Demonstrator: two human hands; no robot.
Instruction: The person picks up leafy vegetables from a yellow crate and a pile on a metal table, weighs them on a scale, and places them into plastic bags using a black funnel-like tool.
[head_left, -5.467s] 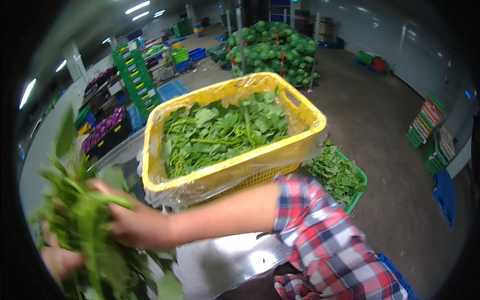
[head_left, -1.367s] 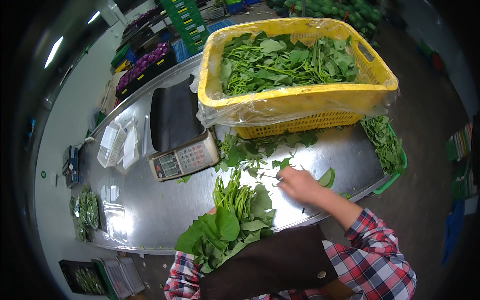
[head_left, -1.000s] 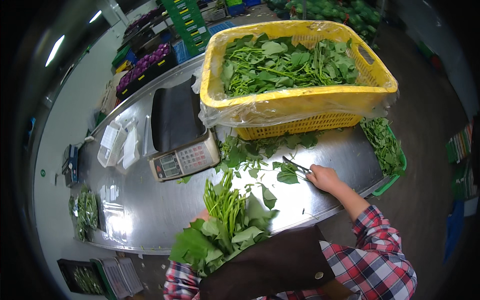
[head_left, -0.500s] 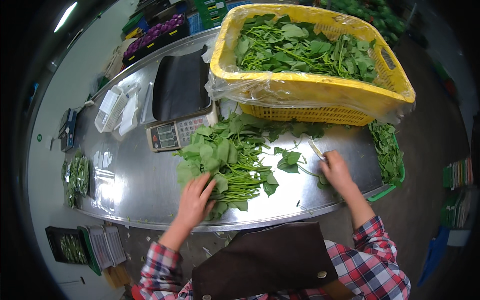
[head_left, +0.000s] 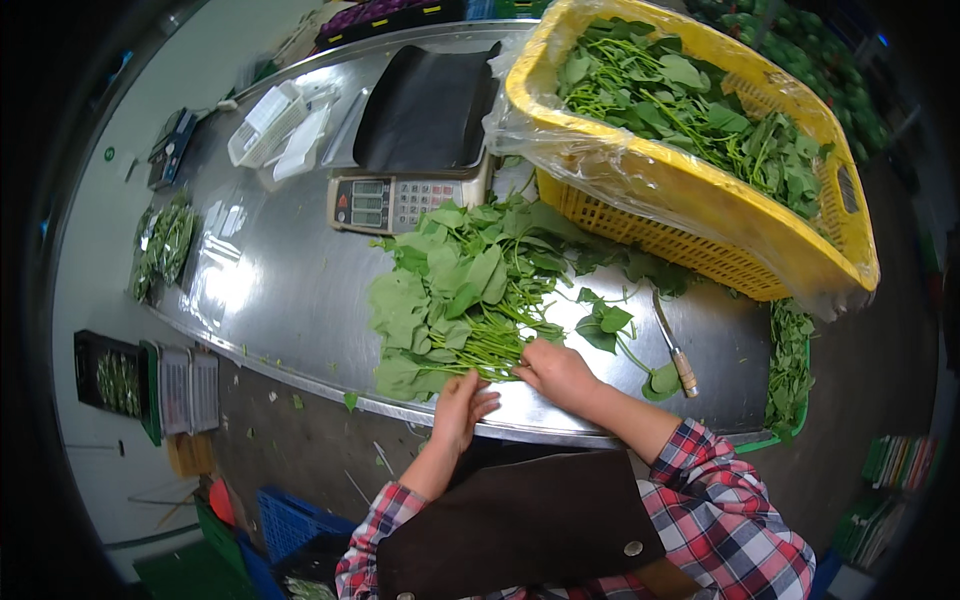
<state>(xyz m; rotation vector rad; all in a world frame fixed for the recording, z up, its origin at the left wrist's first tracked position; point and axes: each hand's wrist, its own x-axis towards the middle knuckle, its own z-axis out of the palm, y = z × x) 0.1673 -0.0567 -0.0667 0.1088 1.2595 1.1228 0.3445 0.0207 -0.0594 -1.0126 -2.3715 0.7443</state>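
Note:
A heap of leafy green stems [head_left: 440,290] lies on the steel table, leaves toward the left and far side, stem ends toward the near right. My right hand [head_left: 562,374] is closed about the stem ends, its fingertips partly hidden. Against the heap's near edge rests my left hand [head_left: 462,408], fingers extended and slightly apart. A knife with a wooden handle [head_left: 685,373] and a thin curved blade lies on the table, apart from my right hand. Between it and the heap is a loose leafy sprig [head_left: 605,323].
A yellow crate [head_left: 690,160] lined with clear plastic holds more greens at the far right. A scale [head_left: 400,203] with a black tray [head_left: 425,105] stands behind the heap. White baskets [head_left: 270,125] and bagged greens [head_left: 163,243] sit leftward. A green crate [head_left: 800,405] adjoins the right edge.
My right hand has let go of the knife, now lying on the table, and moved left to the stem ends. My left hand has shifted from the leaves to the heap's near edge. The view has turned.

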